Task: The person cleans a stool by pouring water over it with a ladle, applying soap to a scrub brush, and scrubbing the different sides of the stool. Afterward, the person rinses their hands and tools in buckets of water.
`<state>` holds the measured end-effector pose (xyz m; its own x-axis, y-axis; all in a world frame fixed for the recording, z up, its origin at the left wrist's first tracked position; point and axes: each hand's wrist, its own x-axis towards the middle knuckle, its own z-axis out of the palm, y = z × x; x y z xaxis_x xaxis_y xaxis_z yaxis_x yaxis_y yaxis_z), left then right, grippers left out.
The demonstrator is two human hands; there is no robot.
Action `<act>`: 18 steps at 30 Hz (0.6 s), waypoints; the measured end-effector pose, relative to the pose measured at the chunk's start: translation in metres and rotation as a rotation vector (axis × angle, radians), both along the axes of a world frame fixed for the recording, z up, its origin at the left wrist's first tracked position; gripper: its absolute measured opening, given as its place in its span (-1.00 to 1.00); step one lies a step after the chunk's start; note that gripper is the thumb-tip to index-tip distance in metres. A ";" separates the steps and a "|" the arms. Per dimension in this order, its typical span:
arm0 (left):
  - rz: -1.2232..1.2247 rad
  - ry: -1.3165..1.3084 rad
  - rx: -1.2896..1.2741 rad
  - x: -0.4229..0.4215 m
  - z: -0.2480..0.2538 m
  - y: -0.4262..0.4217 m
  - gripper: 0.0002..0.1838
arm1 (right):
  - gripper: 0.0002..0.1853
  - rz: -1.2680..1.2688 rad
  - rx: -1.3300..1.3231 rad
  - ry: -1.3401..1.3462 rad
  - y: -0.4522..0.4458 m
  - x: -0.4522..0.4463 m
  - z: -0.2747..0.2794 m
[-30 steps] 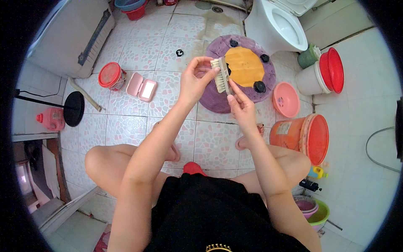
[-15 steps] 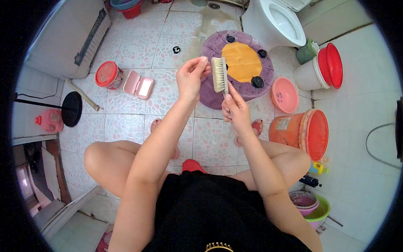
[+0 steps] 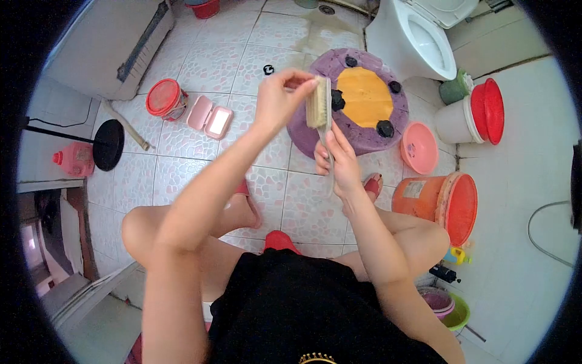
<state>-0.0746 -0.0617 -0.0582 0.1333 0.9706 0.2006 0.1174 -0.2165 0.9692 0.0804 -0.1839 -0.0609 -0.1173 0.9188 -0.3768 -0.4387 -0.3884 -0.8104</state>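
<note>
Right hand: fingers closed round the handle of a brush, which stands nearly upright, bristles facing left. Left hand: partly curled, thumb and fingertips brought together at the upper bristles; firmness of any pinch cannot be told. Brush is held out ahead of the knees; in view it overlaps a round purple padded item with a yellow centre and black knobs, lying on the floor.

Floor: pale tile with pinkish mosaic pattern, brownish stain near the drain. Left side: open pink box beside a red-lidded tub; farther out, a black disc-shaped base and pink jug. Right side: pink basin near the purple item, orange bucket tipped on its side, white bucket; toilet behind, lid raised.

Hidden: part of the handle, behind right fingers; upper bristle ends, behind left fingertips. Red tub cut off at top edge. Small black piece on the tile: identity unclear.
</note>
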 end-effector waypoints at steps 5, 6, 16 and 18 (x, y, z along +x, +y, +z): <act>-0.033 0.010 -0.069 -0.057 -0.021 0.074 -0.76 | -0.42 0.046 0.020 0.054 0.059 -0.052 -0.008; -0.002 0.045 -0.062 -0.066 -0.024 0.082 -0.77 | -0.42 0.058 0.015 0.066 0.070 -0.062 -0.014; 0.212 -0.051 -0.312 -0.114 -0.184 0.088 -0.75 | -0.40 0.037 -0.340 0.032 0.100 -0.082 -0.116; 0.244 0.009 -0.376 -0.128 -0.222 0.087 -0.74 | -0.40 0.030 -0.402 0.058 0.096 -0.068 -0.144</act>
<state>-0.2021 0.0249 -0.2801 -0.1082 0.9790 -0.1725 0.1297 0.1859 0.9740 0.0123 -0.0878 -0.2047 -0.1737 0.6958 -0.6969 -0.4631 -0.6823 -0.5657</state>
